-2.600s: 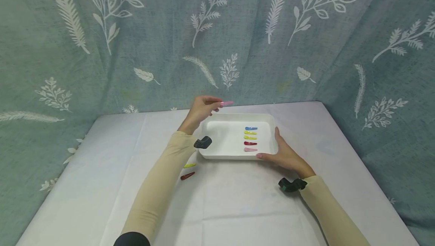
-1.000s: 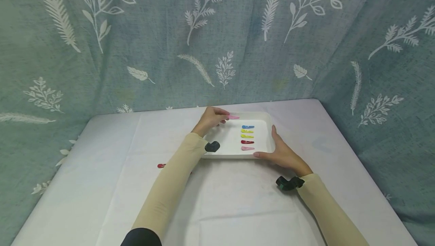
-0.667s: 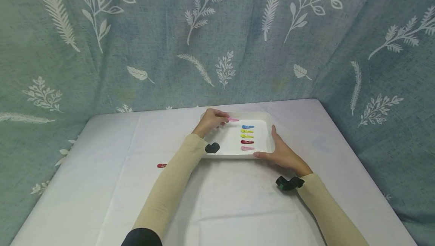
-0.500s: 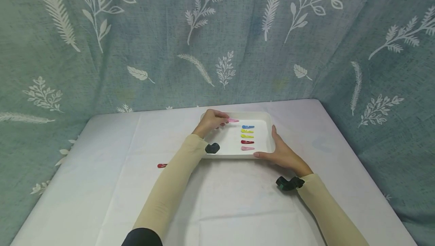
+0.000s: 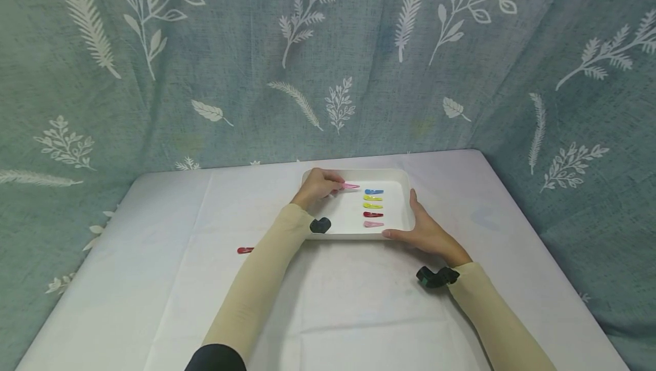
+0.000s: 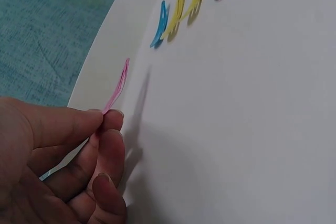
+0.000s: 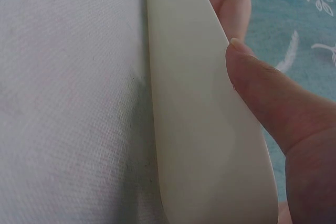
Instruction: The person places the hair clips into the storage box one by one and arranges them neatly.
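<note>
My left hand [image 5: 319,187] pinches a pink snap hair clip [image 5: 351,186] by one end between thumb and fingertips. In the left wrist view the pink clip [image 6: 119,85] points away from the fingers, its shadow falling on the white tray floor. Inside the tray [image 5: 348,236], a column of clips lies to the right: blue [image 5: 374,192], two yellow ones [image 5: 373,205], red [image 5: 373,214] and pink [image 5: 373,224]. My right hand [image 5: 430,235] holds the tray's near right corner, with its thumb [image 7: 262,85] against the near wall.
Left of the tray, a red hair clip [image 5: 245,250] lies on the white tablecloth [image 5: 359,303], partly covered by the left sleeve [image 5: 261,268]. Behind the table hangs a blue-green curtain [image 5: 236,64] with white leaf patterns.
The left hand has brought the pink clip from above the tray's far edge down and nearer, to just left of the blue clip. The right hand has kept its hold on the tray.
</note>
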{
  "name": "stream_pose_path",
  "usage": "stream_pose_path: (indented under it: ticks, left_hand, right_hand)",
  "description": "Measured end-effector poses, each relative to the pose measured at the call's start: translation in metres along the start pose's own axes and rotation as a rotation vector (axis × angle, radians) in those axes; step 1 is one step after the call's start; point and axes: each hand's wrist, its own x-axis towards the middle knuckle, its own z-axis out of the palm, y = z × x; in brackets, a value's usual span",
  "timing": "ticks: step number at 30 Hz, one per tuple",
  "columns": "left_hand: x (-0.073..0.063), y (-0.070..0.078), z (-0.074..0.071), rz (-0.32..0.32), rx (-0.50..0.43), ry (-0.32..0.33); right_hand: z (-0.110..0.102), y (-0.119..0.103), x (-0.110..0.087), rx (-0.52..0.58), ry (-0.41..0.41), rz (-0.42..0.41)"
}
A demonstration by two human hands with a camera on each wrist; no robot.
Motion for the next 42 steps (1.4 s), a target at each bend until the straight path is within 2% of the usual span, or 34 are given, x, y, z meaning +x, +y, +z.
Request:
stream_pose_path:
  ticks: [7,12,20,24,36,42]
  left_hand:
    - [0.0007,-0.0029,0.0008,-0.025,-0.007,0.000]
    - [0.0003,-0.0043,0.0009,-0.010,-0.004,0.003]
    - [0.0007,-0.0051,0.0021,-0.009,-0.066,-0.040]
    - [-0.0002,-0.0046,0.0029,-0.008,-0.071,-0.042]
    - [-0.0008,-0.0043,0.0038,0.003,-0.018,-0.019]
    - [0.0016,-0.0062,0.0040,0.007,-0.033,-0.022]
  right_hand:
    - [0.0013,0.0004,-0.0003,0.007,0.001,0.000]
    - [0.0012,0.0007,0.0000,0.008,0.004,0.000]
    - [0.0007,0.0021,0.0003,-0.003,0.008,0.001]
    - [0.0007,0.0022,0.0007,0.000,0.006,0.004]
    - [0.0010,0.0012,0.0008,0.005,0.005,0.000]
    - [0.0011,0.0010,-0.0004,0.011,0.006,-0.006]
